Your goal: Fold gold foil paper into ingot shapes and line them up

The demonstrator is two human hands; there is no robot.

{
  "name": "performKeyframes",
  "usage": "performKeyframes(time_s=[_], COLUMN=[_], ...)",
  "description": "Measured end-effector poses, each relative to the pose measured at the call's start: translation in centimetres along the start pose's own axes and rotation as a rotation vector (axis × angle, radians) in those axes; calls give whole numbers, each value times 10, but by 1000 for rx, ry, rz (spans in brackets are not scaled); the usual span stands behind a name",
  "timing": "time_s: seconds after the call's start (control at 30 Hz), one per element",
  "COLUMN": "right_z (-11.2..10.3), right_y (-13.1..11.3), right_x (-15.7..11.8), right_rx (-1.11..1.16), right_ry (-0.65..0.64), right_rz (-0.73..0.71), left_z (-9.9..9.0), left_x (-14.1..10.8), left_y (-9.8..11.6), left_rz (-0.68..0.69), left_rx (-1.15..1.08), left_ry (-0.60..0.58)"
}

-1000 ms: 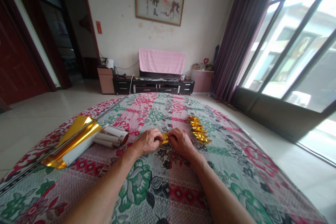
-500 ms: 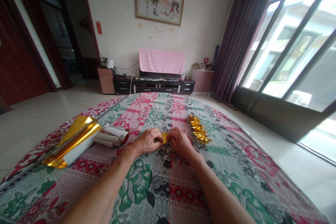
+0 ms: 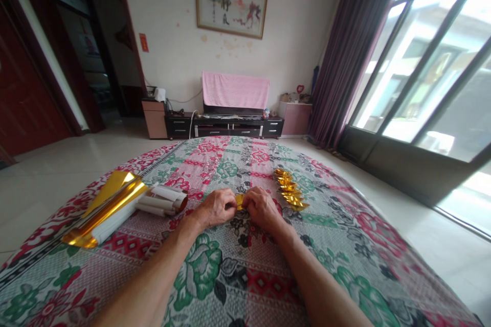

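A small piece of gold foil paper (image 3: 240, 202) shows between my two hands, just over the tablecloth. My left hand (image 3: 218, 206) has its fingers curled round the paper's left end. At the other end, my right hand (image 3: 264, 208) pinches it with bent fingers. Most of the paper is covered by the fingers, so its full shape is hidden. To the right of my right hand lies a row of folded gold paper pieces (image 3: 290, 189), pointed and set close together.
Left of my hands lie a large gold foil sheet (image 3: 132, 191), partly rolled, and several white-backed paper rolls (image 3: 163, 199). A flowered tablecloth (image 3: 226, 168) covers the round table. Beyond it stands a low black cabinet (image 3: 230, 126) with a pink cloth (image 3: 236, 89) above.
My hands stay in nearly the same place with the gold paper between them. The view has shifted very slightly.
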State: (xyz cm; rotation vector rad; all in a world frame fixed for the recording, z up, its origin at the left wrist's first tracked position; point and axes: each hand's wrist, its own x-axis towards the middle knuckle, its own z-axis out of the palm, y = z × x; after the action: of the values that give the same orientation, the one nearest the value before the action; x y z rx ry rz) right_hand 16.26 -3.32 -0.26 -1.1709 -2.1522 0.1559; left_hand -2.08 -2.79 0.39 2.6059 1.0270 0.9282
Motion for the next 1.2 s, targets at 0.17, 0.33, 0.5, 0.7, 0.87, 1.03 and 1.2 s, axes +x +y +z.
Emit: performKeyframes(time_s=[0.17, 0.33, 0.5, 0.7, 0.87, 1.03, 1.2], right_z=[-4, -6, -3, 1, 4, 3, 2], right_y=[-3, -7, -11, -15, -15, -15, -17], right_x=[-3, -3, -1, 0, 0, -1, 0], right_rx=[3, -10, -50, -82, -87, -82, -93], right_ry=[-18, -20, -24, -37, -28, -26, -28], right_rz=[-49, -54, -8, 30, 52, 66, 79], left_z=[-1, -4, -2, 2, -1, -4, -3], left_x=[1, 2, 2, 2, 1, -1, -2], left_y=[3, 6, 0, -4, -4, -1, -3], left_rz=[-73, -143, -135, -132, -141, -161, -184], left_rx=[40, 51, 45, 44, -21, -77, -77], left_ry=[-4, 2, 11, 17, 5, 5, -25])
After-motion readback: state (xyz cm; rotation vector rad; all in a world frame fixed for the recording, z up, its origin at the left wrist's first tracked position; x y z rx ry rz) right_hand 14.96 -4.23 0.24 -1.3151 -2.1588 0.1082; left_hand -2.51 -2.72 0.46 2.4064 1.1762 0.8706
